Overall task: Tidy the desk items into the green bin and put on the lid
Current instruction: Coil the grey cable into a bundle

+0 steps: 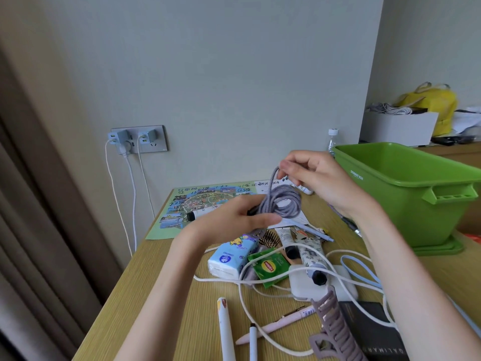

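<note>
Holding purple cable [283, 204] | green bin [406, 204]: STORAGE BOX | sachet [269, 265]: Lipton (inverted)

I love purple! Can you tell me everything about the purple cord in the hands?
The purple cord is lilac-grey and looks braided, like woven fabric. It is wound into a round coil of several loops and held up above the desk. The left hand grips the coil's lower left side. The right hand pinches a strand rising from its top. A loose tail passes by the right wrist and ends in a dark plug near the green bin.
</note>
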Available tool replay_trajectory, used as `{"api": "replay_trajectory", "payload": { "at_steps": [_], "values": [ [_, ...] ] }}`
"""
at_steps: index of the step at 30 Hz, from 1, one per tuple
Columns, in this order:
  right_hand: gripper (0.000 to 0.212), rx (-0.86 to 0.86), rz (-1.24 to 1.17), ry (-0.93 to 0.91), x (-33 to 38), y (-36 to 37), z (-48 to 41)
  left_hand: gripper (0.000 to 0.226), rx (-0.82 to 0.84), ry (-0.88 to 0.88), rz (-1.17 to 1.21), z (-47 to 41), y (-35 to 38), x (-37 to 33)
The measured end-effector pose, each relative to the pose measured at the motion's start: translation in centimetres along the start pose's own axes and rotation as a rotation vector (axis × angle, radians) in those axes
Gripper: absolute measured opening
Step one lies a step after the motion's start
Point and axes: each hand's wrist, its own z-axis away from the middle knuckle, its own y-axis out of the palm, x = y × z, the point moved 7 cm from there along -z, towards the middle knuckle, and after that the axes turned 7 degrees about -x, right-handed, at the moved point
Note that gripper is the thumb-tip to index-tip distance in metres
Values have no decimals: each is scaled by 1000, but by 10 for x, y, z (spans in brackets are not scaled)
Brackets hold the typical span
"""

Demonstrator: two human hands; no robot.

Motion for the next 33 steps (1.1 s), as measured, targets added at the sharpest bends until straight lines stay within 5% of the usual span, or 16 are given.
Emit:
{"api": "replay_trajectory", "payload": {
  "at_steps": [4, 14, 21, 27, 33],
  "values": [
    [22, -1, -127, 122, -16, 6, 2, 9, 59, 100, 182, 4, 5, -26],
    [32, 252, 80, 127, -14, 51, 9, 42, -405, 97, 317, -1, -44, -4],
    [22, 305, 240, 125, -3, 35, 11, 33, -686, 123, -51, 5, -65, 9],
    [33, 278, 151, 131, 14, 20, 13, 37, -509, 72, -254, 1, -52, 15],
    [36, 172, 26, 146, 7, 15, 7, 27, -142, 90, -40, -5, -10, -3]
  ]
}}
